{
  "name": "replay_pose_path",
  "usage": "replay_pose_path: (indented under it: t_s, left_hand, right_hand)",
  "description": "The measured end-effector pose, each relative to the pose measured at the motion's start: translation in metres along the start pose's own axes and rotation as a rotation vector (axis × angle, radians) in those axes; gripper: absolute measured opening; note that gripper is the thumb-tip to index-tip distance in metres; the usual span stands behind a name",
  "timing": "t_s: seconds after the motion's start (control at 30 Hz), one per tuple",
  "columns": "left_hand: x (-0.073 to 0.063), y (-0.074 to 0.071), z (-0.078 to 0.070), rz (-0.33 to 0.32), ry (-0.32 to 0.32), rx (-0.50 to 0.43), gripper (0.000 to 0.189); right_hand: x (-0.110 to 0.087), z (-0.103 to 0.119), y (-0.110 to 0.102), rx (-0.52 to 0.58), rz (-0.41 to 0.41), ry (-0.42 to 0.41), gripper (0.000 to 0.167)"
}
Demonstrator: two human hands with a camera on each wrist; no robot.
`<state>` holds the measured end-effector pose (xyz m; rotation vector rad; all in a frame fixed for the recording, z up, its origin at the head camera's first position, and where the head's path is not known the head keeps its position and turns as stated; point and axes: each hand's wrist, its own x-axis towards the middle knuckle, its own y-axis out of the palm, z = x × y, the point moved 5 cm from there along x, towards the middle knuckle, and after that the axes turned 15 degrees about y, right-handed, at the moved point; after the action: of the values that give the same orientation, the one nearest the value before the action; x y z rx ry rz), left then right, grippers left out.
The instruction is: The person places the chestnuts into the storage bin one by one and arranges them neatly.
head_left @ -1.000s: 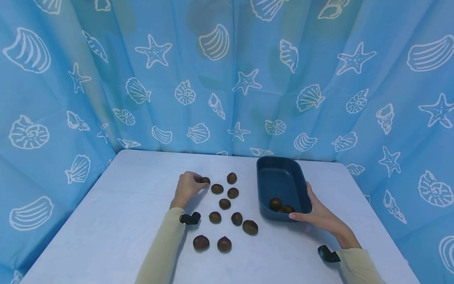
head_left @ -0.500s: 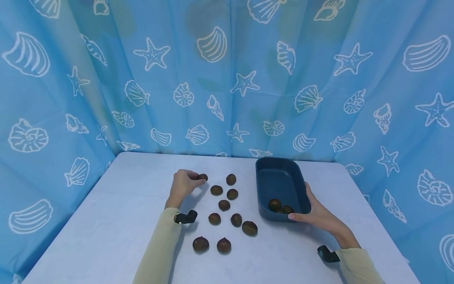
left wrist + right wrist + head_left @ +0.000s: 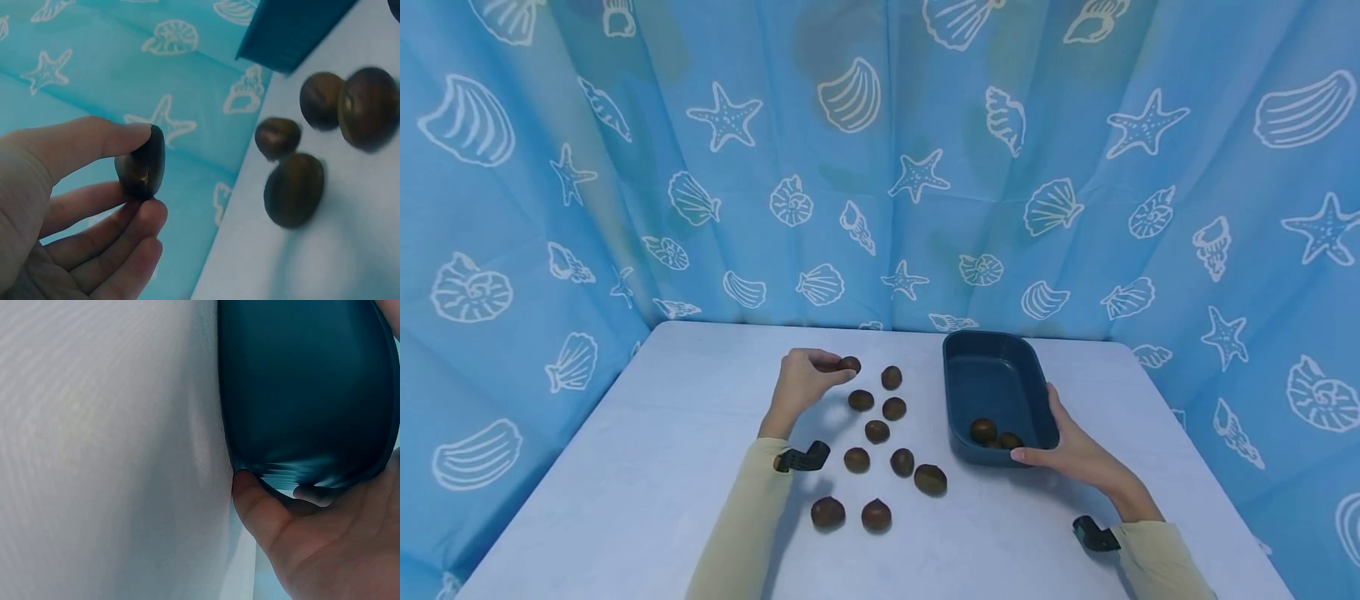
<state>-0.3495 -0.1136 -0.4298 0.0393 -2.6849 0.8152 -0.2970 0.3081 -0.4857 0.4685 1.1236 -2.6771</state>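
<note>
Between thumb and fingers my left hand (image 3: 801,387) pinches a brown chestnut (image 3: 849,365), lifted off the white table. The left wrist view shows this chestnut (image 3: 142,165) held on edge at the thumb tip. At the right, my right hand (image 3: 1078,454) grips the near right corner of a dark blue rectangular dish (image 3: 958,392), its thumb on the near rim and its fingers along the right side. Two chestnuts (image 3: 983,431) lie inside the dish at its near end. Several loose chestnuts (image 3: 877,431) are spread on the table between the hands.
The white-covered table (image 3: 647,467) ends at a blue curtain (image 3: 850,167) printed with shells and starfish. Two larger chestnuts (image 3: 876,516) lie nearest the front, and another chestnut (image 3: 930,479) lies left of the dish's near end.
My left hand has picked its chestnut up off the table, first drawing slightly left, then moving right and higher. The right hand and the dish have stayed in place.
</note>
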Motion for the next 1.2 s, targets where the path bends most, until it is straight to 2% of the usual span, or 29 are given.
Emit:
replay_pose_path:
  t_s: [0.2,0.5,0.73,1.0,1.2]
  left_hand:
    - [0.005,0.005,-0.016,0.015,0.045,-0.036,0.038]
    - [0.015,0.020,-0.035,0.036,0.092,-0.041,0.035]
    - [0.017,0.038,-0.049,0.090,0.085,-0.041,0.034]
    - [0.021,0.062,-0.073,0.161,0.162,-0.072,0.034]
    - [0.021,0.081,-0.086,0.186,0.213,-0.067,0.032]
  right_hand:
    - [0.001,-0.001,-0.001,-0.012,-0.003,0.008,0.133]
    - [0.000,0.001,-0.002,-0.001,0.012,-0.006,0.132]
    - [0.000,0.002,-0.001,0.002,0.007,-0.016,0.133]
    - [0.002,0.002,-0.003,0.003,0.003,-0.017,0.133]
    - [0.001,0.000,-0.001,0.008,0.013,-0.003,0.132]
